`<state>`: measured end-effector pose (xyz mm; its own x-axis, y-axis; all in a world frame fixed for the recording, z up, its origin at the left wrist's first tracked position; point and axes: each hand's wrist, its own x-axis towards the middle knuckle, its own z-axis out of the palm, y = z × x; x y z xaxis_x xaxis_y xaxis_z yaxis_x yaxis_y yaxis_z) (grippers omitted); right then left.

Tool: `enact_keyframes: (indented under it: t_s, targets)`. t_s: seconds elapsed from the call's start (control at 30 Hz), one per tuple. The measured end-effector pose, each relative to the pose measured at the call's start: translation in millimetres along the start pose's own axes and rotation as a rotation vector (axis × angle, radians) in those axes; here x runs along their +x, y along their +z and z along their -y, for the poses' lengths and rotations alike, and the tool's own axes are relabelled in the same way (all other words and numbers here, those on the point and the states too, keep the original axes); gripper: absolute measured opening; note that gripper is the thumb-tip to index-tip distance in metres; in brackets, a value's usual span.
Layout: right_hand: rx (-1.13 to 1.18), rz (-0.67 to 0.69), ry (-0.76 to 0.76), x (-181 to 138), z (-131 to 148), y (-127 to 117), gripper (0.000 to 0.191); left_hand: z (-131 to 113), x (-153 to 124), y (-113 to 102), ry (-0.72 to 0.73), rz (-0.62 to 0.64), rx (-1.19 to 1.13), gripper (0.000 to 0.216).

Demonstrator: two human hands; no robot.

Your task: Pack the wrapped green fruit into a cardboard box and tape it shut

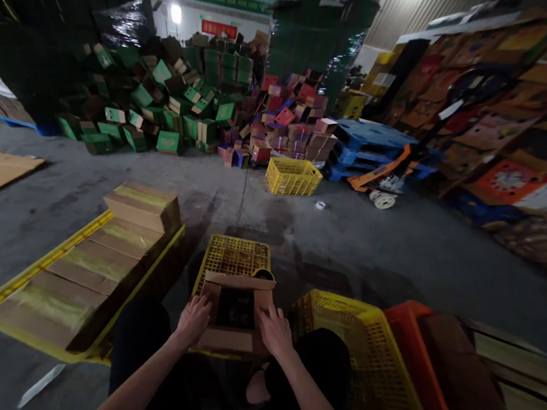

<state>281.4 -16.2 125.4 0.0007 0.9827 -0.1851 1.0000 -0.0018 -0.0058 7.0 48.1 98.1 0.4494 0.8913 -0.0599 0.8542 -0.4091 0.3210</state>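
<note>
Open carton (230,338) touched from both sides.
Left flap (213,309) is touched by left hand (194,320), right flap (264,299) by right hand (275,330); whether fingers are pinched can't be told. Carton is supported between the fingers on a yellow crate (233,254); taped boxes (93,261) are lined up left of the left fingers.

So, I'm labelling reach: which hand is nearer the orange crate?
Right. The right hand, at the right of the open box, is left of the orange crate; the left hand, at the box's left, is farther away.
</note>
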Motion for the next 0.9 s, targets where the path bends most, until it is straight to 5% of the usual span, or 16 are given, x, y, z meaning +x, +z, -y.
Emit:
enact_keyframes:
  t_s: [0.2,0.47,0.67,0.9]
  targets:
    - [0.067,-0.079,-0.108,18.8,-5.7,9.5,0.053,15.3,21.6,16.3,0.152,-0.079,0.015,0.033]
    - [0.127,0.053,-0.071,38.5,-7.4,28.4,0.071,32.0,29.6,49.5,0.135,-0.148,0.067,0.055]
    - [0.133,0.033,-0.049,36.6,-4.5,25.9,0.074,25.2,25.7,46.1,0.12,-0.171,0.043,0.055]
    - [0.224,-0.073,-0.128,13.5,-25.5,31.5,0.056,28.5,10.0,30.5,0.152,-0.204,-0.109,0.051]
